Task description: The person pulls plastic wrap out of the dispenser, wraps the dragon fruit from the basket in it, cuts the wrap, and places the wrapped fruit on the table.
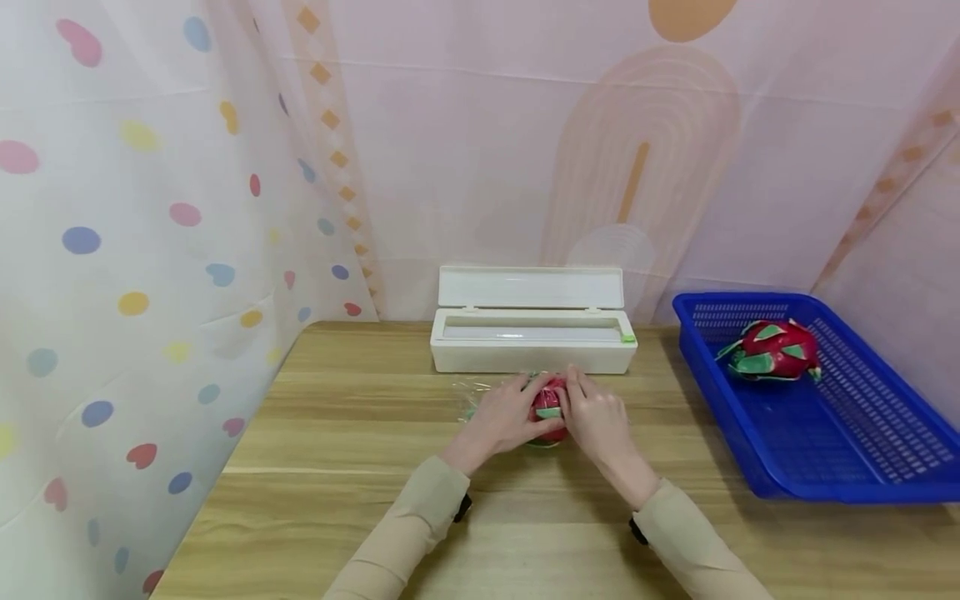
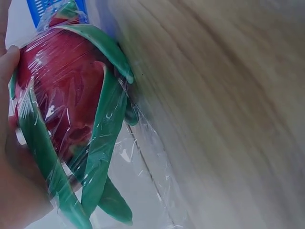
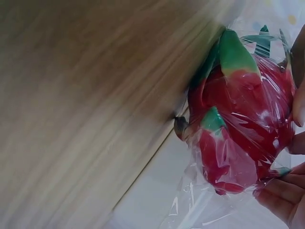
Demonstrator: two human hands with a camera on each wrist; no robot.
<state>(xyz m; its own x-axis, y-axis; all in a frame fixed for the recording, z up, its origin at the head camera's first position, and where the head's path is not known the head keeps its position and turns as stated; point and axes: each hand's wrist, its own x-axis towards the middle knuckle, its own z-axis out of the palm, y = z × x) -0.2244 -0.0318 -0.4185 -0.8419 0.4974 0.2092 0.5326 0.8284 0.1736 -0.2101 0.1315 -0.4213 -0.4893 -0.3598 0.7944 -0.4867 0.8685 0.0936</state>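
Note:
A red dragon fruit (image 1: 550, 410) with green scales sits on the table between the two hands. Clear cling film (image 3: 252, 143) covers it, creased and shiny, and a loose part of the film (image 1: 467, 398) spreads out past the left hand. My left hand (image 1: 504, 415) holds the fruit from the left, fingers over its top and thumb along the near side. From the right, my right hand (image 1: 597, 419) grips the wrapped fruit, its fingertips on the film. In the left wrist view, long green scales (image 2: 107, 129) lie under the film. Parts of both hands are cut off in the wrist views.
Behind the hands stands a white cling film dispenser (image 1: 534, 358) with its lid (image 1: 531, 287) raised and a roll inside. At the right, a blue plastic basket (image 1: 772, 467) holds another dragon fruit (image 1: 783, 350). A patterned curtain (image 1: 465, 167) hangs behind the wooden table (image 1: 337, 467).

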